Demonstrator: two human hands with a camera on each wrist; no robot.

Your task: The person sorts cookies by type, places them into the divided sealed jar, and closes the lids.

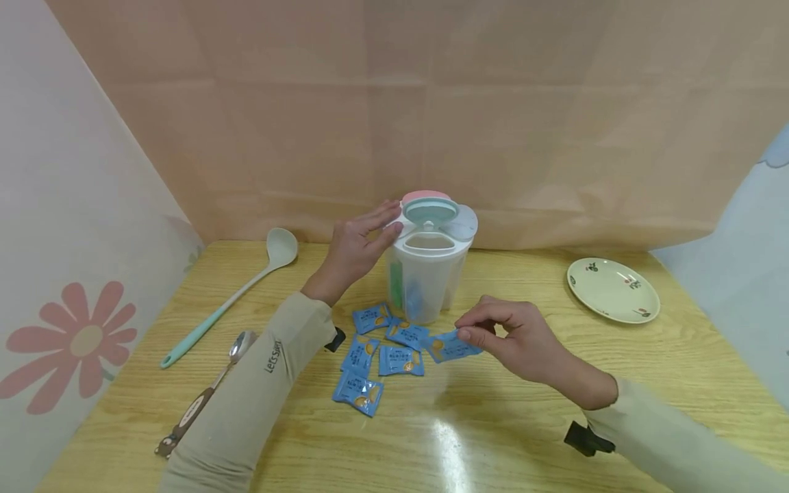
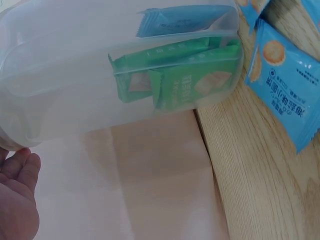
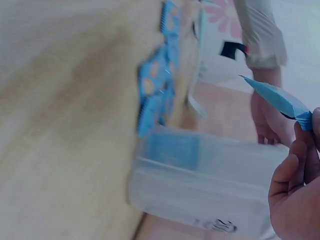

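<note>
R hand (image 1: 524, 339) pinches 1 blue packet (image 1: 453, 347); L hand (image 1: 357, 246), fingers straight, steadies container (image 1: 429, 274).
5 more blue packets (image 1: 377, 352) lie mid-table by its base.

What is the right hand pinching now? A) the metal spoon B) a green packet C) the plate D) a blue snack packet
D: the right hand pinches a blue snack packet by its edge, lifted off the table beside the clear divided container; the right wrist view shows the same packet in the fingertips.
</note>
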